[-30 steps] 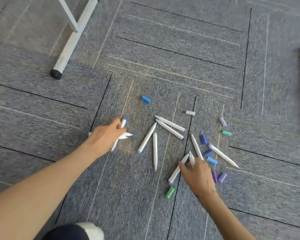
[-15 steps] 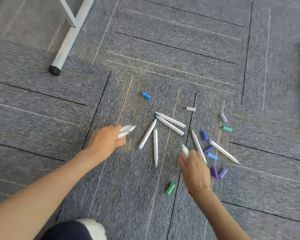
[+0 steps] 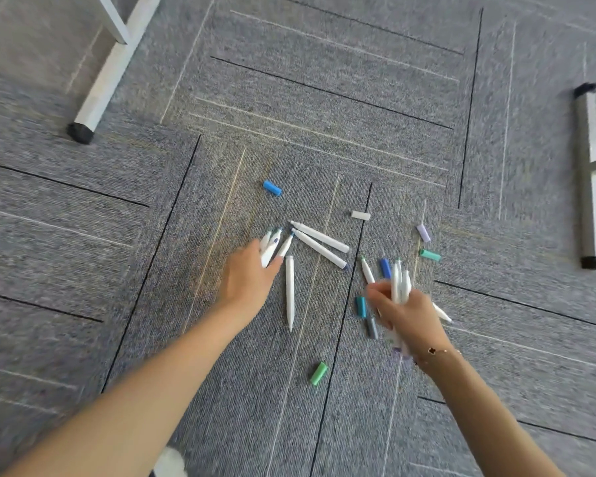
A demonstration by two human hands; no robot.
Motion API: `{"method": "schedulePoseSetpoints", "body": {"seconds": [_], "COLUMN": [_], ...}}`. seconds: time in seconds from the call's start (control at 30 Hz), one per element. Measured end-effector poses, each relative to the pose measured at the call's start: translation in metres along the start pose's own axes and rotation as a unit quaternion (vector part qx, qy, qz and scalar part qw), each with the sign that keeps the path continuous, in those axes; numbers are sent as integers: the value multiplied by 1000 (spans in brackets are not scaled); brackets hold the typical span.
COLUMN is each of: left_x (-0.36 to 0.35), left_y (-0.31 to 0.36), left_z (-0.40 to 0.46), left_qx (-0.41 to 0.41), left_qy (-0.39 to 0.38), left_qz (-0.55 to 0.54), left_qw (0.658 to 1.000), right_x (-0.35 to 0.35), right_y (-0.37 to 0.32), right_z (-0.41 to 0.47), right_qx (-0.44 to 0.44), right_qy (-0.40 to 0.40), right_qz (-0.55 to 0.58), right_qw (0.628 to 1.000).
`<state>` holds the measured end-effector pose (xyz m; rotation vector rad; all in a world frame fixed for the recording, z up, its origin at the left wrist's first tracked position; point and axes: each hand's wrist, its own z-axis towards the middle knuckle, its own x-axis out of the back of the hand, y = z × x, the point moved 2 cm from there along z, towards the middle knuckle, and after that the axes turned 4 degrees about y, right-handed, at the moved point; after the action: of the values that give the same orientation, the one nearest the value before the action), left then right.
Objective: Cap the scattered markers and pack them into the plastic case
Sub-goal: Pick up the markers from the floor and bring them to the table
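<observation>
Both hands nearer the middle now, left hand [image 3: 252, 277] and right hand [image 3: 405, 313] each gripping uncapped markers [image 3: 400, 285].

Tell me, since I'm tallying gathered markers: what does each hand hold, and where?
The left hand grips a few uncapped white markers by their rear ends; the right hand grips another bunch around mid-barrel.

This looks like an office or classroom floor. Grey carpet tiles [image 3: 324, 98] laid in squares, with thin pale and dark stripes running at right angles from tile to tile, cover the whole floor. White metal furniture legs [image 3: 100, 80] with black plastic end caps [image 3: 80, 132] rest on the carpet at left and right.
</observation>
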<state>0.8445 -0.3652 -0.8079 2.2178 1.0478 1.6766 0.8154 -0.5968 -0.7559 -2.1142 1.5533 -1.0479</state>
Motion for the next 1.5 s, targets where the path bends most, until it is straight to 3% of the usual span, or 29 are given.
{"method": "schedulePoseSetpoints", "body": {"seconds": [0.1, 0.17, 0.37, 0.5, 0.67, 0.83, 0.97, 1.03, 1.1, 1.17, 1.33, 1.5], "left_x": [-6, -10, 0, 21, 23, 4, -4, -1, 7, 13, 22, 23], "left_y": [1, 0, -4, 3, 16, 18, 17, 13, 9, 5, -6, -13], "left_z": [-3, -7, -16, -16, -11, -18, -21, -19, -17, -16, -11, -10], "left_qx": [-5, 3, -23, -178, -323, -342, -338, -311, -264, -211, -114, -11], "left_qy": [-25, -44, -76, -110, -197, -225, -191, -187, -175, -151, -90, -50], "left_qz": [42, 55, 90, 131, 226, 289, 338, 335, 309, 259, 162, -12], "left_qw": [999, 998, 993, 969, 898, 866, 858, 869, 897, 930, 976, 999], "right_x": [-1, -6, -26, -29, -4, 52, 71, 74, 70, 64, 57, 51], "right_y": [7, 6, -3, -1, 13, 35, 54, 62, 63, 64, 81, 71], "right_z": [21, 35, 55, 54, 37, 28, 25, 29, 33, 42, 83, 86], "right_qx": [50, 90, 80, 66, 106, -5, -108, -180, -280, -327, -343, -351], "right_qy": [84, 126, 98, 84, 172, 293, 260, 229, 191, 151, 155, 177], "right_qz": [-195, -262, -373, -358, -336, -206, -129, -28, 131, 226, 115, 159], "right_qw": [976, 952, 919, 928, 920, 934, 951, 956, 932, 905, 919, 906]}}
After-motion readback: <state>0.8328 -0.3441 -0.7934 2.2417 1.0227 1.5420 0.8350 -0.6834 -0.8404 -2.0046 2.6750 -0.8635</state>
